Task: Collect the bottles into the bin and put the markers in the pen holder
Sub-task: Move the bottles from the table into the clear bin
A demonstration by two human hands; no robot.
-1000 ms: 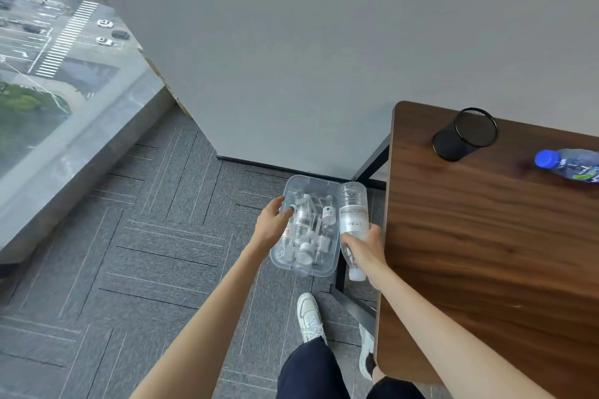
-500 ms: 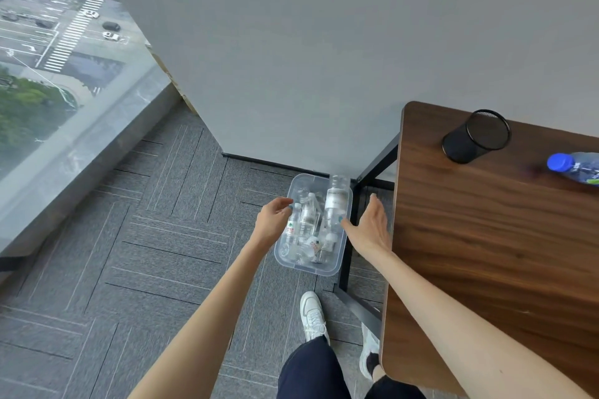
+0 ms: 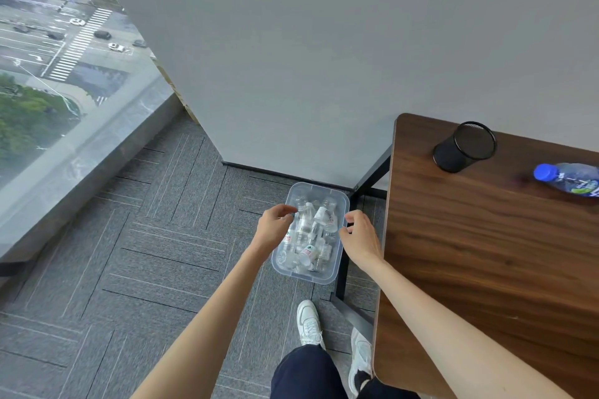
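My left hand [image 3: 275, 227] fingers grasp clear plastic bin [image 3: 308, 277] of small clear bottles [image 3: 304, 227]; right hand [image 3: 361, 238] grip unclear; dark wood-grain worktop [image 3: 486, 269] crowds right.

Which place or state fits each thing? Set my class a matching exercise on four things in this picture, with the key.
Things:
1 bin
2 pen holder
3 blue-capped bottle
4 left hand

Places or states:
A lying on the desk
B holding clear bottles
C at the bin's left rim
D upright on the desk

Pairs: 1-B, 2-D, 3-A, 4-C.
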